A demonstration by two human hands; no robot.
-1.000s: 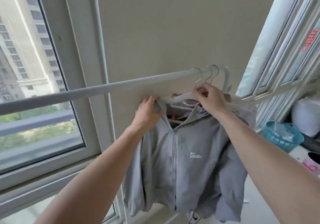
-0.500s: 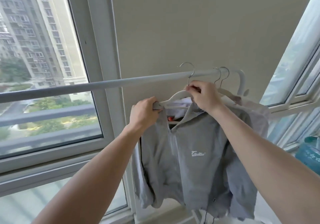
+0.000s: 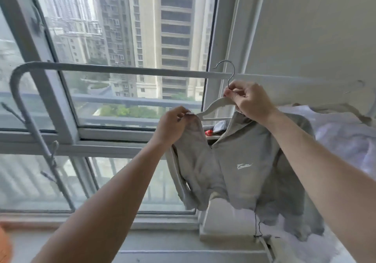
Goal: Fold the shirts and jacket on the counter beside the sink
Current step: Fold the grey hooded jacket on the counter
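— What is seen, from the largest thing down?

— A wide window [image 3: 122, 59] is seen behind everything, with tower blocks beyond the glass. In front of it a grey drying rail [image 3: 126, 69] is stretched across the view, bent downward at its left end.

— And the task's thing?

— A grey zip-front jacket [image 3: 244, 171] is held up in the air in front of the window's right side, below the rail. It is hung on a white hanger [image 3: 213, 107], and a small white script logo is seen on its chest. Its zip is opened at the top, so that the collar is parted. A dark drawstring is seen dangling from the hem. A pale garment [image 3: 345, 140] is hung just behind it to the right, blurred.

— How are the hands placed?

— The jacket's left shoulder is pinched, at the hanger's tip, by the closed fingers of the left hand [image 3: 173, 126]. The neck of the hanger is clamped by the right hand [image 3: 250, 102], just under the metal hook [image 3: 227, 71], with fingertips pressed together around it. The hook's curve is seen above the rail line; whether it touches the rail cannot be told.
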